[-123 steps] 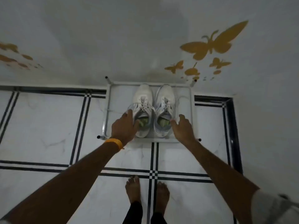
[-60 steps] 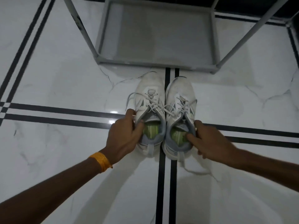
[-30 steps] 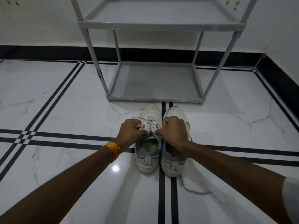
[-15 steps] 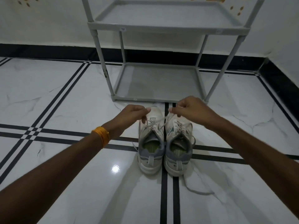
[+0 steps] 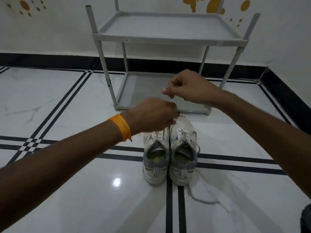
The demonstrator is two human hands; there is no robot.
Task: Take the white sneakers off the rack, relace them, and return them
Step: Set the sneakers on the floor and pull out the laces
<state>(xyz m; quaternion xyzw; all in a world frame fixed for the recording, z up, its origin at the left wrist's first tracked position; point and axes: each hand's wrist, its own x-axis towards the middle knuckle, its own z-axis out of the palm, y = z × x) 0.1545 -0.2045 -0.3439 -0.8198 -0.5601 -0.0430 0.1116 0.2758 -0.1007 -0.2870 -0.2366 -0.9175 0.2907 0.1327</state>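
L hand (image 5: 152,114), orange band (image 5: 121,127) at wrist, curled over toe of L sneaker (image 5: 155,158); grip hidden, can't tell what it holds. R sneaker (image 5: 182,153) touching it, both on floor (image 5: 67,190) w/ heels toward camera, just in front of grey rack (image 5: 165,39). R hand (image 5: 188,89) raised, thumb & finger pinched on thin lace (image 5: 168,100). Loose lace (image 5: 200,197) trails on floor at right.

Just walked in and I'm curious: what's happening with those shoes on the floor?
A person is unlacing a pair of white sneakers that stand side by side on the tiled floor in front of an empty grey rack. The right hand pinches a lace and lifts it, while the left hand works at the left shoe's front.
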